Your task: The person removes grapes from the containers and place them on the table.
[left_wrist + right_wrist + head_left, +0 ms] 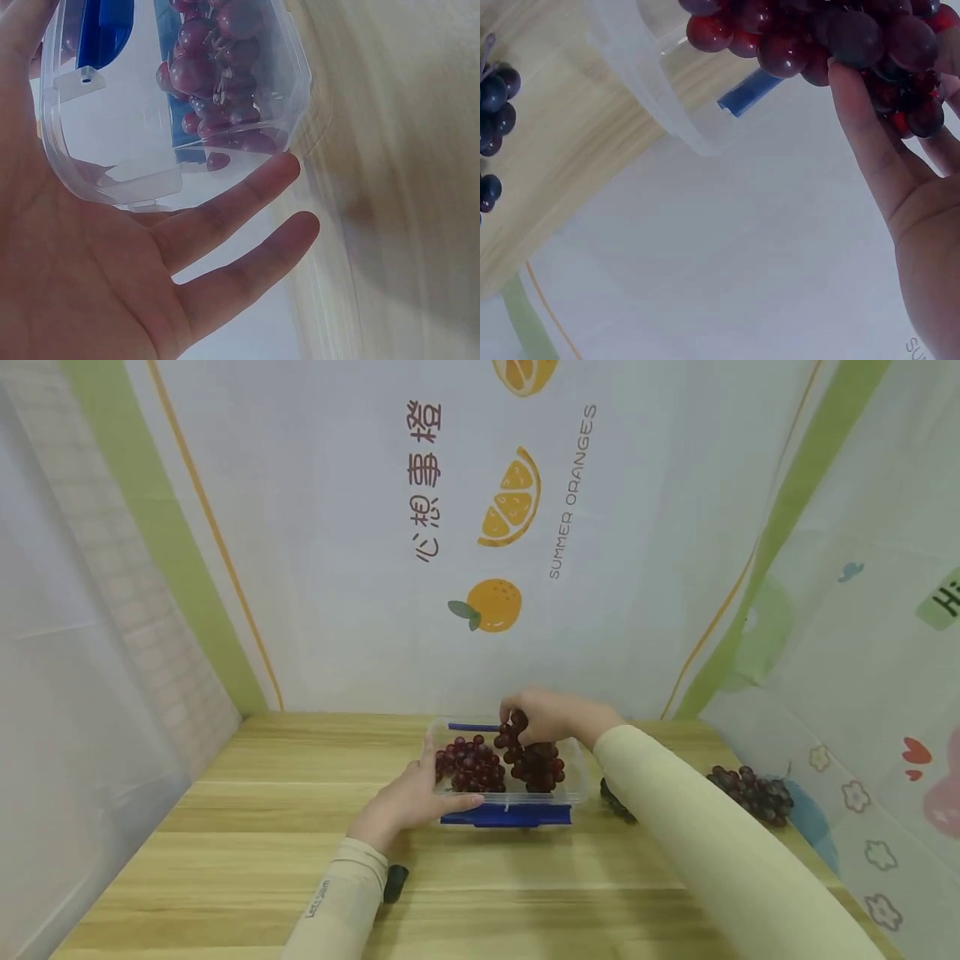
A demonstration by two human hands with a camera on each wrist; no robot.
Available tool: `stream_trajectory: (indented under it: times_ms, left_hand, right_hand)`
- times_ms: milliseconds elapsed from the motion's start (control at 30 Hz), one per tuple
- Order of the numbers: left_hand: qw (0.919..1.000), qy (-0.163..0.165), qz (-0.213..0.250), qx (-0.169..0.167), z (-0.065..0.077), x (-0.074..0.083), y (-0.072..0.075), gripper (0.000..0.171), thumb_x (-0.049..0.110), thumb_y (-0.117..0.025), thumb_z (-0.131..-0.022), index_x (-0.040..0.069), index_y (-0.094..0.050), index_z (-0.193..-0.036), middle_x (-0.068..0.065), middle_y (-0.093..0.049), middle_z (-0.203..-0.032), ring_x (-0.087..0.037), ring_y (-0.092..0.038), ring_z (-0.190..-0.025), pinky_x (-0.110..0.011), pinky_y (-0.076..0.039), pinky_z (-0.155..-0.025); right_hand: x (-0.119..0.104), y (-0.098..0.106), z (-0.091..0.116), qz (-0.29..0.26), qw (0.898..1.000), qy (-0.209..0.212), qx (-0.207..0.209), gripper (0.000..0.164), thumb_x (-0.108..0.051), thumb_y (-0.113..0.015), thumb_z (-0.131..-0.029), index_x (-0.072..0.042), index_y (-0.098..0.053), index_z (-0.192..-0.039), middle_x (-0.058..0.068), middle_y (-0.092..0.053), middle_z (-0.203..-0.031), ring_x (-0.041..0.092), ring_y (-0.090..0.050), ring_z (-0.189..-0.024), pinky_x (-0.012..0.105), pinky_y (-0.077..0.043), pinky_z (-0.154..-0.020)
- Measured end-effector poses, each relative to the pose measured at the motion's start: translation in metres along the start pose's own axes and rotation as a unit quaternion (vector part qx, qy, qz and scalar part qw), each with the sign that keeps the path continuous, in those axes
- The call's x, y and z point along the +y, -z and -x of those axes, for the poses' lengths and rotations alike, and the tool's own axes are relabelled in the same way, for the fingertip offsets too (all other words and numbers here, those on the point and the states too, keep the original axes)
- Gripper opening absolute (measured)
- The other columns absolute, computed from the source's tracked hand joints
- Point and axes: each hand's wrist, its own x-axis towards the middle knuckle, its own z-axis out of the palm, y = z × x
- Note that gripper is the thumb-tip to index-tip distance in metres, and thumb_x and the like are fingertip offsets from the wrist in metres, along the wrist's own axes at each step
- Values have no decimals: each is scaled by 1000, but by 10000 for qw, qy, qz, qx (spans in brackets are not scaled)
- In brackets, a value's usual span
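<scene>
Tabletop spreads left of your left hand.
Its straight, splayed fingers touch the container along its left edge; your right hand pinches red grapes at curled fingertips, over it.

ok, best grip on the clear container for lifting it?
Probably take the container by its two short ends, one hand from each side: these ends face left and right, while a blue flap juts from the near long side and might give. The left hand already touches the left end.
</scene>
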Motion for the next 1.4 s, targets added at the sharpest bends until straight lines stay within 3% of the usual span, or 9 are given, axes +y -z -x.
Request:
stream_trajectory:
  times_ms: [233,633,867,1167,1400]
  left_hand:
    - [10000,57,43,-66,-1,-1,-3,143,80,-75,-81,14,17,-170,-34,-18,-173,-53,-26,-160,-71,-32,-124]
    - [9999,103,83,-93,0,1,-2,142,80,-74,-82,13,15,-170,-34,-16,-174,-53,-27,-159,-70,-33,-124]
    - [9999,70,67,-79,-1,1,-2,144,82,-74,-80,15,17,-170,-33,-17,-174,-53,-24,-161,-71,-32,-124]
    - [10000,81,45,-34,0,-3,-2,144,83,-74,-80,15,16,-170,-35,-19,-172,-54,-30,-158,-71,-35,-123]
    - [9999,34,106,-45,0,-2,0,144,81,-75,-81,15,16,-170,-35,-18,-173,-53,-25,-160,-70,-32,-125]
  right_hand:
    - [-2,3,4,169,9998,109,24,34,-10,-73,-96,-18,-70,-129,1,-71,-114,17,-63,-97,36,-57,-85]
    - [-12,14,10,148,9997,153,131,28,-11,-72,-97,-17,-70,-125,3,-72,-116,18,-62,-95,35,-57,-83]
    - [-17,15,13,317,9991,230,174,28,-13,-73,-97,-18,-71,-124,1,-73,-118,17,-65,-100,37,-59,-88]
    - [-21,22,15,406,9981,393,264,29,-12,-72,-96,-16,-71,-125,2,-74,-116,17,-64,-96,36,-59,-85]
    - [-25,32,20,419,9971,509,371,29,-12,-73,-95,-16,-71,-124,3,-74,-116,18,-65,-98,37,-60,-86]
